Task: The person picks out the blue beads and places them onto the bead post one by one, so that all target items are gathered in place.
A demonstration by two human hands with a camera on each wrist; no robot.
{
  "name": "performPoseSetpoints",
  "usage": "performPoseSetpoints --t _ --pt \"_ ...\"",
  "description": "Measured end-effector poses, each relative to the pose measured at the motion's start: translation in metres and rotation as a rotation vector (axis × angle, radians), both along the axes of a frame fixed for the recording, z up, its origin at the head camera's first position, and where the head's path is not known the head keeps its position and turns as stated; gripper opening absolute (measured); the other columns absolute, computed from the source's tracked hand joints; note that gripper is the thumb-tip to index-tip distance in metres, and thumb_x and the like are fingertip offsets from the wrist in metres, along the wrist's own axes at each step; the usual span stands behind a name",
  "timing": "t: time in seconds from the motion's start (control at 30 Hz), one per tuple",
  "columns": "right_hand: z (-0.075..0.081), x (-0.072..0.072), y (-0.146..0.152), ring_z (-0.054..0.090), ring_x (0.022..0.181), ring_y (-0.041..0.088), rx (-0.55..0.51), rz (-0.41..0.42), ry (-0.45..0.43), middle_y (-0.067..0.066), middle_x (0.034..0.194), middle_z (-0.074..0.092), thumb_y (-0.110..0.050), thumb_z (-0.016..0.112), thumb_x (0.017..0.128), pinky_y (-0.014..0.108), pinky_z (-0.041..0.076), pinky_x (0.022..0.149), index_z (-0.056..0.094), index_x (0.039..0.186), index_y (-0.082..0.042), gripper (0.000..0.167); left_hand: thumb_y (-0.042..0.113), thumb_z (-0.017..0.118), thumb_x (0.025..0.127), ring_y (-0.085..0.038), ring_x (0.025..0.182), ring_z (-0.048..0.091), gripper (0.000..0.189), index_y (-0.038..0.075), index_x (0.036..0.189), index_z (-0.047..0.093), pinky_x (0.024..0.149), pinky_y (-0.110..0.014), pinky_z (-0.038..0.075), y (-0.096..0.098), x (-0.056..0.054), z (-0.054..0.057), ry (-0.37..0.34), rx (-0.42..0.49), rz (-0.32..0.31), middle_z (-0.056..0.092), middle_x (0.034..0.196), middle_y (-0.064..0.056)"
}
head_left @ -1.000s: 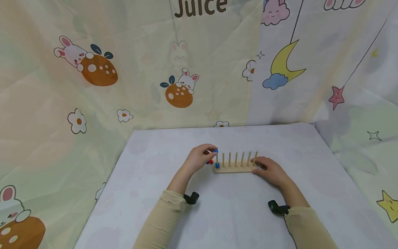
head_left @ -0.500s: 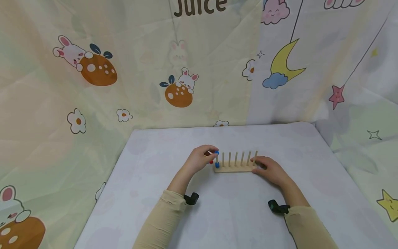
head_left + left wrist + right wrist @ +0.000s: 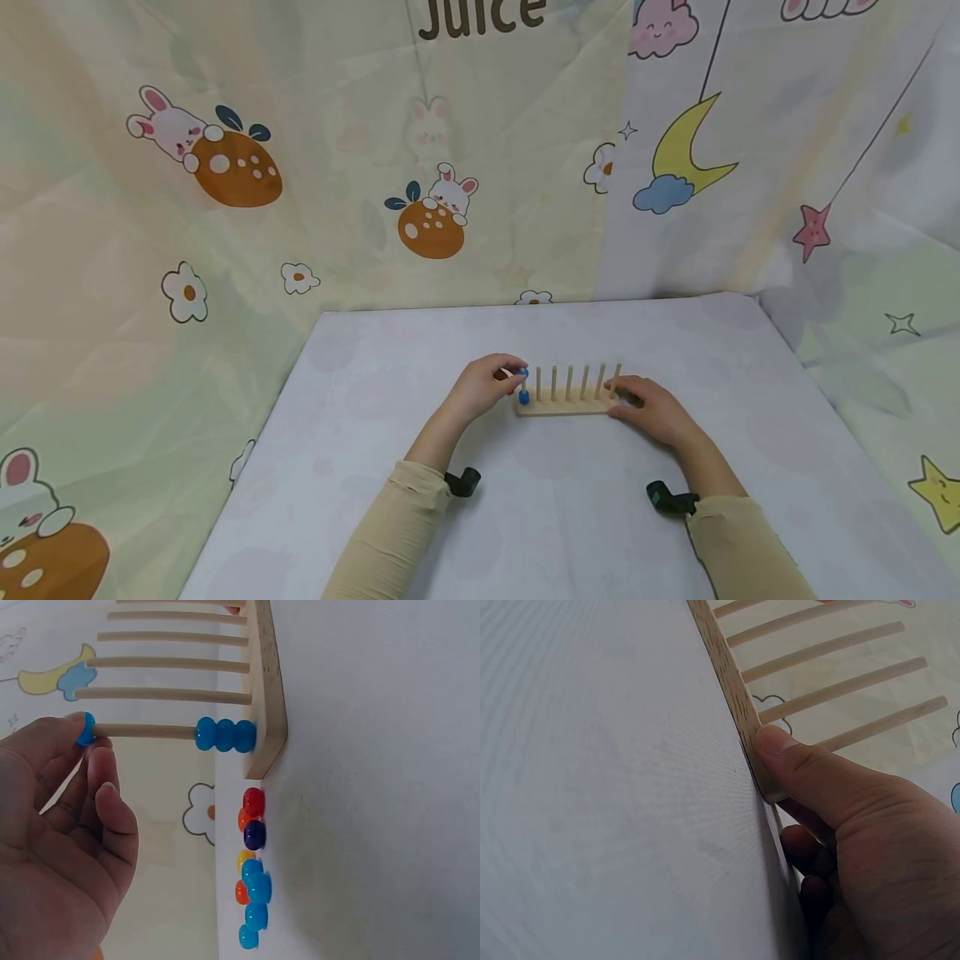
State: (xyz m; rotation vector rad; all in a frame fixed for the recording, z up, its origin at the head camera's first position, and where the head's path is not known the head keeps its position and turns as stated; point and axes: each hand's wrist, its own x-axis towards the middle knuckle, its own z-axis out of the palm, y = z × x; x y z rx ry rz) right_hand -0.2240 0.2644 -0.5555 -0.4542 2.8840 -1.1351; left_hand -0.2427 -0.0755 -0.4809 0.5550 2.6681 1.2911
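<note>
A wooden peg board point(image 3: 566, 407) with a row of upright pegs stands on the table. With thumb and fingertips my left hand point(image 3: 480, 387) pinches a blue bead point(image 3: 88, 730) at the upper end of the leftmost peg point(image 3: 146, 731). Three blue beads point(image 3: 225, 735) sit stacked at the foot of that same peg, as the left wrist view shows. At the board's other end, my right hand point(image 3: 657, 408) holds the base, its thumb point(image 3: 776, 739) pressed on the edge beside the last peg. Some of its fingers are hidden behind the base.
Loose beads in blue, red, orange, yellow and dark purple, among them a light blue bead point(image 3: 259, 888), lie on the table just left of the board. The left hand mostly hides them in the head view. A printed cloth point(image 3: 360, 167) hangs behind the table.
My left hand has lowered slightly, and the blue bead in it has come down a little along the leftmost peg. The right hand stays where it was on the board.
</note>
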Motion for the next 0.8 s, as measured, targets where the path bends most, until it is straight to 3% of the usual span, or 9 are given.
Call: performPoseSetpoints --t 0.33,0.8 --pt "0.003 0.001 -0.001 0.051 0.129 0.037 -0.005 0.001 -0.023 0.013 0.14 0.056 -0.037 0.073 0.088 0.057 0.039 0.106 0.063 0.13 -0.018 0.047 0.033 0.066 0.095 -0.012 0.097 0.063 0.026 0.023 0.119 0.069 0.073 -0.026 0.053 0.0 0.0 -0.007 0.009 -0.027 0.004 0.069 0.112 0.006" --pt "0.0 -0.001 0.0 0.05 0.13 0.037 -0.001 -0.006 -0.02 0.012 0.14 0.057 -0.04 0.073 0.088 0.057 0.039 0.105 0.063 0.129 -0.02 0.047 0.033 0.067 0.094 -0.011 0.095 0.063 0.027 0.022 0.119 0.07 0.08 -0.027 0.052 0.001 -0.004 -0.023 0.013 -0.058 0.008 0.07 0.111 0.006"
